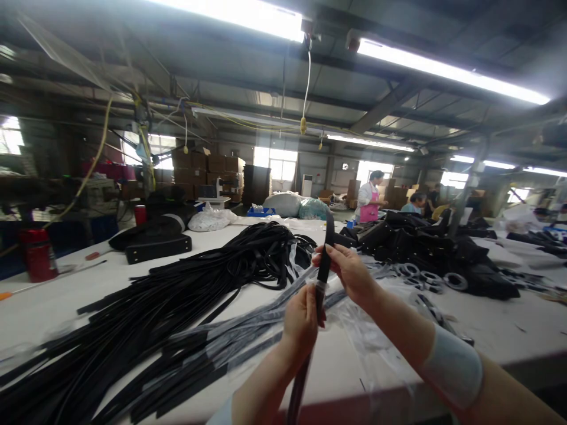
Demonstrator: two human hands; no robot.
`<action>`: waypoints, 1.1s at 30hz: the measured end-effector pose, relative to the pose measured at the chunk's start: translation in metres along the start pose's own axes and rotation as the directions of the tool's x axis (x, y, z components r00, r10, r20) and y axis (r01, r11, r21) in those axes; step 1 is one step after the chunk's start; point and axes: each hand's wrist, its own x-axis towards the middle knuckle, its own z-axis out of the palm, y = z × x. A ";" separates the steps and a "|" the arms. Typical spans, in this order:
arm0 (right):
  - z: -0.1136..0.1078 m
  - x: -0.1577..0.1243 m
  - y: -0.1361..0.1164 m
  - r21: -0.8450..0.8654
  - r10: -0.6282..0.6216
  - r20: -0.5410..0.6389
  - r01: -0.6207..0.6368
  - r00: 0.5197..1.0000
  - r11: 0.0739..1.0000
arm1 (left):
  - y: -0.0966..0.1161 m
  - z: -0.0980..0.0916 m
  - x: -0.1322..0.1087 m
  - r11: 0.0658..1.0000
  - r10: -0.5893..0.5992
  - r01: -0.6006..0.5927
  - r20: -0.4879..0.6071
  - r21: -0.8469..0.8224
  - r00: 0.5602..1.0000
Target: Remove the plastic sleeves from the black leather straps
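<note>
Left hand (300, 319) and right hand (351, 270) pinching strap (324, 269), lower end cut off, some fingers hidden, table (527, 316) edge below, room rightward

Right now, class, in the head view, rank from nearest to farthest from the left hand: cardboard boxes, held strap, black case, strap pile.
1. Held strap: in the left hand.
2. Strap pile: just left.
3. Black case: beyond the pile.
4. Cardboard boxes: background, left.

Left hand (301, 314) curled, right hand (351, 273) pinching just above, forearms (401, 330) slanting inward
</note>
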 end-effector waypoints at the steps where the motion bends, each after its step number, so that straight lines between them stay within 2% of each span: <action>1: 0.000 -0.002 0.002 -0.020 -0.005 0.014 0.005 1.000 1.000 | 0.002 0.000 0.002 1.000 0.012 -0.012 0.003 -0.001 1.000; 6: 0.005 -0.013 0.005 -0.156 0.007 0.159 0.018 0.987 0.988 | 0.021 -0.006 0.020 0.996 0.086 -0.087 -0.036 -0.024 0.996; 10: 0.005 -0.005 -0.014 -0.107 -0.084 0.076 0.091 0.994 0.990 | 0.032 -0.004 0.027 0.995 0.103 -0.103 -0.008 0.008 0.995; 13: 0.002 0.003 -0.026 -0.071 -0.100 0.029 0.102 0.995 0.992 | 0.038 0.001 0.028 0.995 0.100 -0.100 0.026 -0.013 0.995; 20: 0.002 -0.001 -0.026 -0.180 -0.052 0.149 0.079 0.987 0.981 | 0.059 -0.001 0.037 0.988 0.123 -0.119 0.032 -0.095 0.992; 25: 0.001 0.003 -0.039 -0.088 -0.080 0.059 0.085 0.995 0.992 | 0.061 0.001 0.039 0.989 0.122 -0.118 0.047 -0.087 0.991; 28: 0.001 0.005 -0.043 -0.116 -0.108 0.054 0.114 0.993 0.987 | 0.060 0.002 0.039 0.989 0.120 -0.114 0.055 -0.094 0.991; 33: 0.005 0.000 -0.042 -0.175 -0.069 0.172 0.100 0.983 0.979 | 0.068 -0.001 0.040 0.984 0.154 -0.150 0.031 -0.092 0.988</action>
